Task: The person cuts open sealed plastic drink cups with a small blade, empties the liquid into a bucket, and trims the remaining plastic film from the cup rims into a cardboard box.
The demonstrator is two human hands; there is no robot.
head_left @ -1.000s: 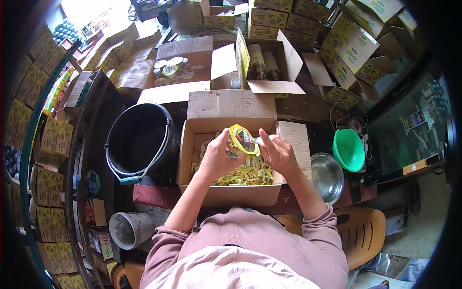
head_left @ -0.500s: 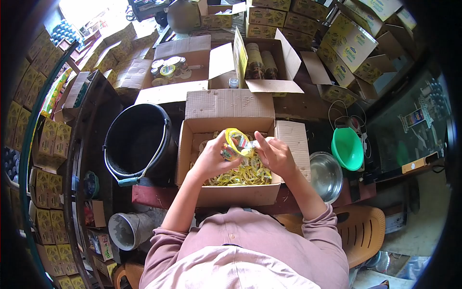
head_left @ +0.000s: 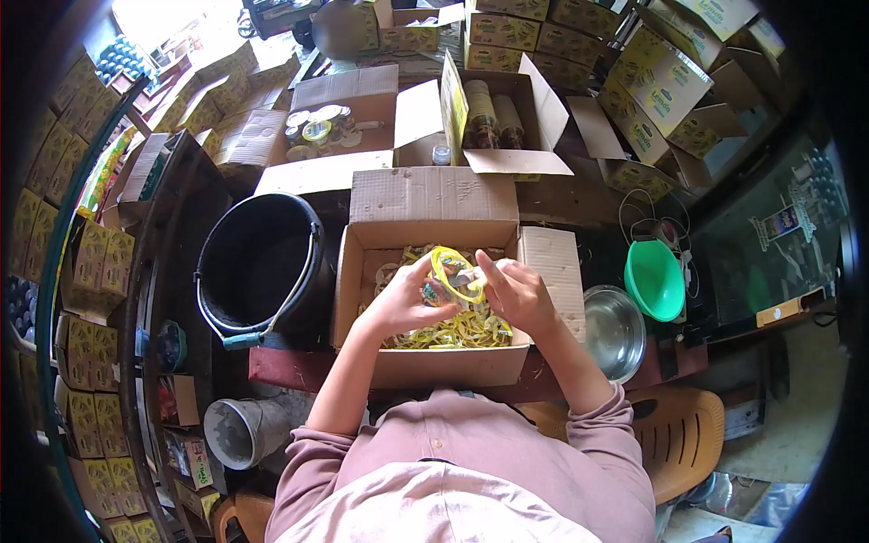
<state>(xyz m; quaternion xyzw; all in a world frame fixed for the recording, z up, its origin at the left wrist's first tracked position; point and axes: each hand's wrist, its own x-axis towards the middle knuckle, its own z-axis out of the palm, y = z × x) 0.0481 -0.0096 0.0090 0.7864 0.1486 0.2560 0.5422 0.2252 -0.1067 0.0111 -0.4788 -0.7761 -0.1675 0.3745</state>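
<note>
Above an open cardboard box, my left hand is wrapped round a clear container with a yellow rim, tilted so its opening faces right. My right hand is at the right side of that rim, index finger raised and the other fingers bent; a small pale item shows by its fingertips, too small to name. Many yellow-green strips or small packets lie in the box under both hands.
A black bucket stands left of the box. To the right are a metal bowl and a green bowl. Behind, open cartons hold lidded jars and stacked cups. A grey bucket is lower left.
The yellow-rimmed container has shifted and tilted slightly between my hands. My left hand has moved a little lower, and my right index finger now points up beside the rim.
</note>
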